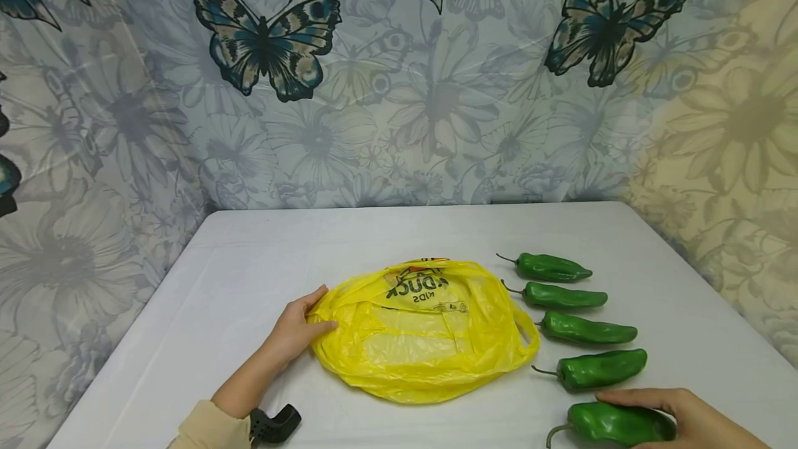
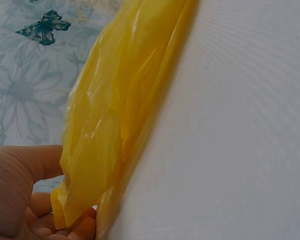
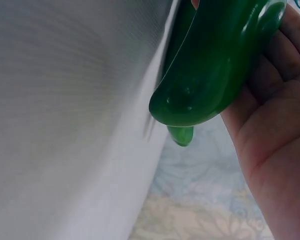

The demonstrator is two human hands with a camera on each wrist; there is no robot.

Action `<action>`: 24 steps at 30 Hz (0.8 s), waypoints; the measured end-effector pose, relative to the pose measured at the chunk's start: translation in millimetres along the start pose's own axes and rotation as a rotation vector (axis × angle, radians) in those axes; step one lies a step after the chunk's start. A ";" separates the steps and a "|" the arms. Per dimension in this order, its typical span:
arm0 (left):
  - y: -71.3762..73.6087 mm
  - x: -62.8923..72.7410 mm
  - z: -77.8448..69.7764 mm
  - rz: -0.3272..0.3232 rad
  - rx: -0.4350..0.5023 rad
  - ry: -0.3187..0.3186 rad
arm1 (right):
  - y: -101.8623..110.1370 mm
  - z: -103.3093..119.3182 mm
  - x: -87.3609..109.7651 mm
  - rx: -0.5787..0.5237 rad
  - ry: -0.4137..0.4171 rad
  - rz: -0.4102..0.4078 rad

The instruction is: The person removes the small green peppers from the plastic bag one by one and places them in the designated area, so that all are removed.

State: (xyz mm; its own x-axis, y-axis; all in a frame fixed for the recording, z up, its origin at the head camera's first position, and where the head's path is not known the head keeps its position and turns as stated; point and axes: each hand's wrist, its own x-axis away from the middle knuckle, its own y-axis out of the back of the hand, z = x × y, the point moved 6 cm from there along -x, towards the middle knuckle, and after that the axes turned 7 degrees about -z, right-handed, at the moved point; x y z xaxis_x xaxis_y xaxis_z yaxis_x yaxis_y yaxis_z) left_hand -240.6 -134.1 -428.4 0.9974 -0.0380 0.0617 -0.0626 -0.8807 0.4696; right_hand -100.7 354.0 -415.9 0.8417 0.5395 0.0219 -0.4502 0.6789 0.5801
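A crumpled yellow plastic bag with dark printing lies flat on the table, its handle loop toward the right. At its left end my left hand holds the edge, thumb on top; in the left wrist view the fingers of the left hand curl under the plastic. The nearest green pepper lies at the front right, its stem pointing left. My right hand grips this pepper around its right end, fingers along the far side. In the right wrist view the pepper rests against the fingers.
Several more green peppers, among them one just beyond the right hand and one farthest back, form a column right of the bag. A black curved object is by the left sleeve. Butterfly-patterned cloth hangs behind the white table.
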 end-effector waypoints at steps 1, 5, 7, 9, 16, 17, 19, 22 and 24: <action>0.1 -0.1 0.0 0.000 0.000 0.000 | -0.6 -0.1 0.4 0.001 0.015 0.000; 0.3 -0.4 0.3 0.001 0.003 0.001 | -4.0 -1.4 2.7 -0.003 0.026 -0.008; 0.3 -0.4 0.6 0.001 0.006 0.001 | -4.5 -1.5 3.5 0.028 0.044 -0.026; 0.2 -0.3 1.1 0.002 0.011 0.001 | -4.8 -2.5 4.3 0.036 0.042 -0.034; -0.7 -0.8 1.9 0.005 0.021 -0.005 | -5.8 -8.7 5.7 0.037 0.028 -0.007; -0.6 -0.8 1.9 0.004 0.022 -0.006 | -6.0 -9.4 5.8 0.034 0.018 -0.002; -0.5 -0.7 2.0 0.003 0.022 -0.007 | -6.5 -10.6 6.5 0.026 0.008 0.009; -0.5 -0.6 1.8 0.002 0.025 -0.007 | -6.3 -11.0 7.0 0.030 0.024 0.009; -0.5 -0.6 1.8 0.000 0.027 -0.006 | -5.7 -11.5 6.9 0.040 0.041 0.000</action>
State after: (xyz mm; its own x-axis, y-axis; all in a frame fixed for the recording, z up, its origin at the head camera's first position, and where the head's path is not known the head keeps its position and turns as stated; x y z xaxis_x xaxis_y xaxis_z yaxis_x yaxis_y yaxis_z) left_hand -241.1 -134.5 -430.3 0.9976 -0.0406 0.0567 -0.0617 -0.8932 0.4455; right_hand -95.8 359.5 -428.4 0.8283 0.5602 -0.0112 -0.4374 0.6591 0.6118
